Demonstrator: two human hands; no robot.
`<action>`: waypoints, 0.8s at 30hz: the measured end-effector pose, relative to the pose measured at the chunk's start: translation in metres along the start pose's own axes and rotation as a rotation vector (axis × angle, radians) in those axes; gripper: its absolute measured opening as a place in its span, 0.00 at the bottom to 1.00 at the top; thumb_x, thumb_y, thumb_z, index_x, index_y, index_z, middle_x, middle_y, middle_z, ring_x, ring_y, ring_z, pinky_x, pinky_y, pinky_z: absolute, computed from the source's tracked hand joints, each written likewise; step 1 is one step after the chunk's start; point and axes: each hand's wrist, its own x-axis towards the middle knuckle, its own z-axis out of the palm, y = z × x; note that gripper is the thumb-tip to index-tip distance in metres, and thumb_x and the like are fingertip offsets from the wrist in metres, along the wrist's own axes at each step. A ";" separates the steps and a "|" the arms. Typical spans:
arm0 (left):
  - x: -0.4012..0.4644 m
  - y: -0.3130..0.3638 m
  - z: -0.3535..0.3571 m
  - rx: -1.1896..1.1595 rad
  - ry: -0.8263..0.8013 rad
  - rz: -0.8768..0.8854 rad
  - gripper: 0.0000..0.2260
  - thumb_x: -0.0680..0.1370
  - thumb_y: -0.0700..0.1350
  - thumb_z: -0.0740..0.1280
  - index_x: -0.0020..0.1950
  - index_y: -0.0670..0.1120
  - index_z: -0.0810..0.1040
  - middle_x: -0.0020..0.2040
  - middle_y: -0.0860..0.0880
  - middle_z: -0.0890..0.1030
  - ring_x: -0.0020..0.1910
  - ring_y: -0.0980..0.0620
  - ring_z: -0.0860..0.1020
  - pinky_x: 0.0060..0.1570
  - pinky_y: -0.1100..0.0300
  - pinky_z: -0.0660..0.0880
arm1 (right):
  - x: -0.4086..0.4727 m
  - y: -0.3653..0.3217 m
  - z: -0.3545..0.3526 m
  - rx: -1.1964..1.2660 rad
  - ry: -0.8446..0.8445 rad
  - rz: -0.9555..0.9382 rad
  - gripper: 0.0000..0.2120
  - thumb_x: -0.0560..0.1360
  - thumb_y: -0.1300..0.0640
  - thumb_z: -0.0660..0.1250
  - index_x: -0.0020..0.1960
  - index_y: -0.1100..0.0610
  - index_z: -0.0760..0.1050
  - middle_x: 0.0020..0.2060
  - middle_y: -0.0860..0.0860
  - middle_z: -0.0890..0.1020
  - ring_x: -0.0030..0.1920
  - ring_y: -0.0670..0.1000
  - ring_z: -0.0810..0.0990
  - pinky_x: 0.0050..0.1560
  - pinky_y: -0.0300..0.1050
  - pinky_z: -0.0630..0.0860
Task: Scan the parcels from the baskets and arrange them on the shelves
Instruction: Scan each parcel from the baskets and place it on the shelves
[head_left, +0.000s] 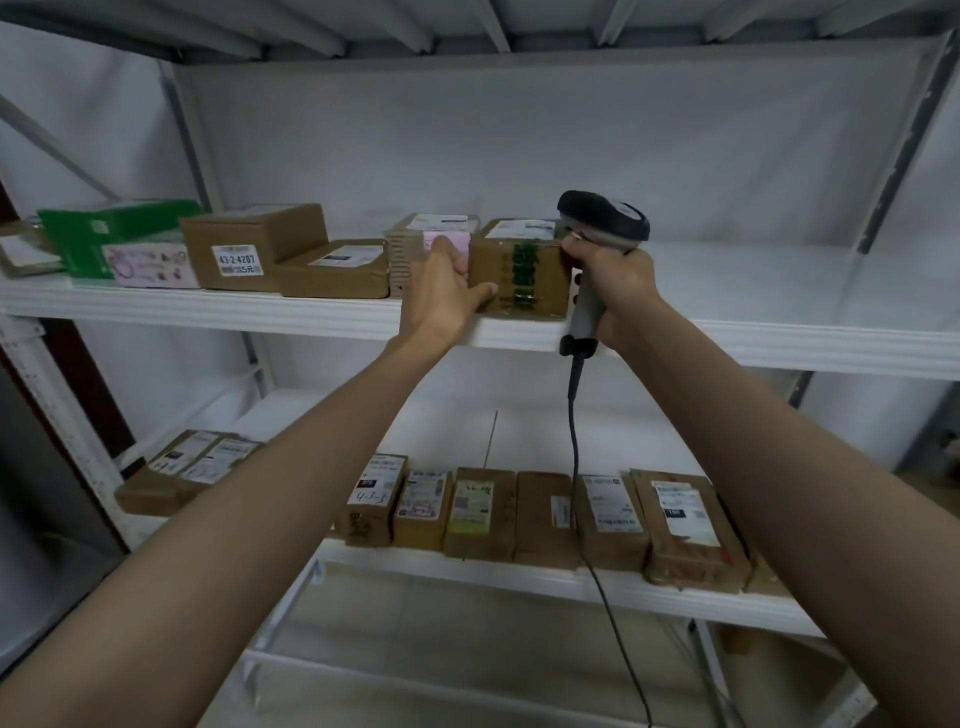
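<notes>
At the front edge of the upper shelf (260, 309), both arms reach up and forward, and the two hands meet on either side of one brown parcel (519, 270) with green printing on its near face. The left hand (447, 291) cups the parcel's left side, thumb along the lower front edge and fingers wrapped round toward the back, so it is closed on the box. The right hand (618, 291) is clamped around the grip of a corded barcode scanner (602, 228), its knuckles just beside the parcel's right face; whether they press on the box I cannot tell. The parcel sits flat on the shelf, at the right-hand end of a row of other parcels (249, 254), touching or nearly touching the pink-labelled one (431, 239) behind the left hand. Its long axis appears to run front to back, with the label on top. Empty shelf lies to the right. Since the left hand alone holds the box and the row lies to its left, any squaring up would likely be a small push leftward or backward. Beyond, the lower shelf (519, 571) carries another full row.
</notes>
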 end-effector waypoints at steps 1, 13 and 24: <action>0.003 -0.002 0.002 0.003 0.011 0.002 0.18 0.72 0.49 0.79 0.48 0.46 0.70 0.40 0.49 0.79 0.43 0.48 0.81 0.37 0.57 0.75 | 0.002 0.002 0.002 -0.006 0.007 -0.002 0.16 0.77 0.56 0.73 0.62 0.58 0.77 0.55 0.54 0.84 0.53 0.54 0.83 0.59 0.58 0.81; 0.016 -0.014 0.016 0.010 0.021 -0.003 0.16 0.75 0.50 0.76 0.46 0.45 0.70 0.41 0.47 0.77 0.43 0.46 0.78 0.39 0.54 0.74 | 0.010 0.012 -0.002 -0.010 -0.037 -0.028 0.16 0.77 0.62 0.71 0.64 0.59 0.76 0.56 0.53 0.84 0.54 0.52 0.82 0.51 0.46 0.79; -0.086 -0.029 0.042 -0.014 0.058 0.158 0.10 0.77 0.45 0.67 0.41 0.44 0.69 0.35 0.46 0.72 0.34 0.49 0.71 0.35 0.56 0.65 | -0.060 0.059 -0.039 -0.008 -0.093 -0.005 0.16 0.77 0.64 0.71 0.63 0.59 0.74 0.50 0.54 0.81 0.47 0.51 0.79 0.49 0.47 0.84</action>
